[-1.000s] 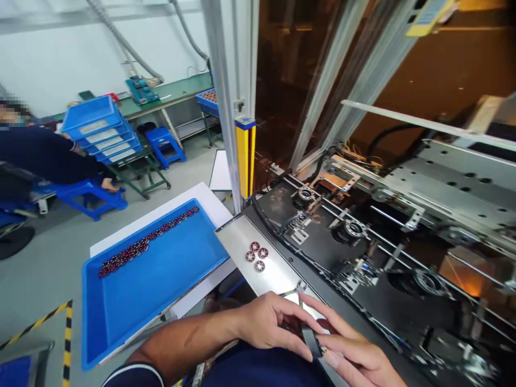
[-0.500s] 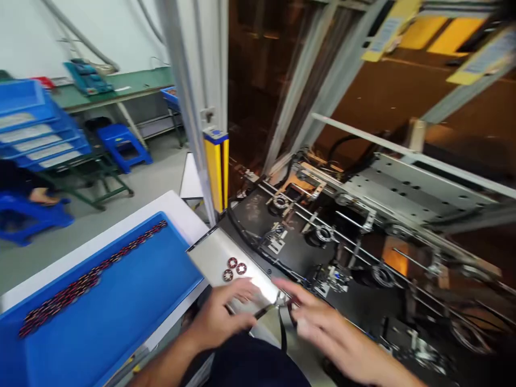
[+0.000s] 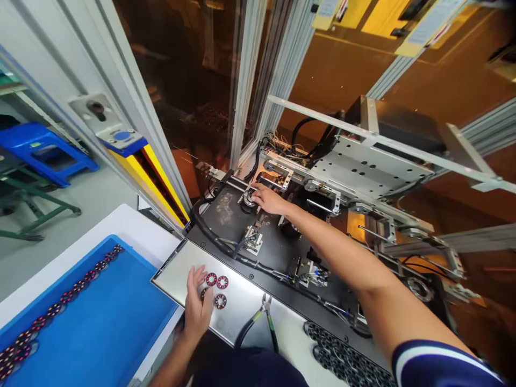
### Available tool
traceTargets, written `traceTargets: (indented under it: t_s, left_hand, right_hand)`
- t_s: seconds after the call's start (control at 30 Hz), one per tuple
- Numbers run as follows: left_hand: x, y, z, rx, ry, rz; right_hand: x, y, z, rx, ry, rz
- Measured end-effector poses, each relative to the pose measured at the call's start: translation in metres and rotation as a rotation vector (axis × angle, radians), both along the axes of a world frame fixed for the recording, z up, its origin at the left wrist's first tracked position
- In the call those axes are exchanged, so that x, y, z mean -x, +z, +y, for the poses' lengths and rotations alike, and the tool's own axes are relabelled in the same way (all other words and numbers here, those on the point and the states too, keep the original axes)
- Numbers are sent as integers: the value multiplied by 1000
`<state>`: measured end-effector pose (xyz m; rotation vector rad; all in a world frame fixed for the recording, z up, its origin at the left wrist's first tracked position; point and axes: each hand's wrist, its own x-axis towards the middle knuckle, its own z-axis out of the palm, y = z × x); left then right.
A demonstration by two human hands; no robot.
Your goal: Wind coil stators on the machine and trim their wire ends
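Observation:
My right hand [image 3: 269, 200] reaches across the machine to a round metal holder [image 3: 248, 202] at the left end of the black plate. Its fingers are bent down at the holder's rim, and whatever they pinch is hidden. My left hand [image 3: 197, 303] hovers at the silver shelf [image 3: 181, 269], thumb apart from its raised fingers. Several small wound motor stators, red and copper coloured, lie beside it; one stator [image 3: 220, 301] is fully in sight, another sits partly under the thumb. Cutting pliers [image 3: 264, 317] with green-black handles rest on the shelf to the right, jaws pointing away.
At the left, a blue tray [image 3: 100, 317] holds a long row of stators. Many black round parts [image 3: 342, 355] stand at the shelf's right end. A yellow sensor post [image 3: 155, 183] and aluminium uprights border the machine. Metal rods, brackets and cables surround my right arm.
My right hand has gone from the shelf's front edge to the far-left holder. My left hand has come beside the stators, with more of them on the shelf. The view has shifted.

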<state>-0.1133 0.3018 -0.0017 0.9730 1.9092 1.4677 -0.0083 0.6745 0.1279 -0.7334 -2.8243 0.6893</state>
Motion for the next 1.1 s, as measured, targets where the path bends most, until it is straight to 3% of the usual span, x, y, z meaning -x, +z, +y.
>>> traceTargets:
  t_s: [0.33,0.87,1.1]
  left_hand:
    - [0,2,2,1,14,-23]
    - [0,3,5,32,9,7]
    - [0,8,6,30,0,14]
  right_hand:
    - [-1,-5,9,-2,31,-88]
    - [16,-9,6,20,-84,-287]
    - [7,-2,-8,-117,-101,-224]
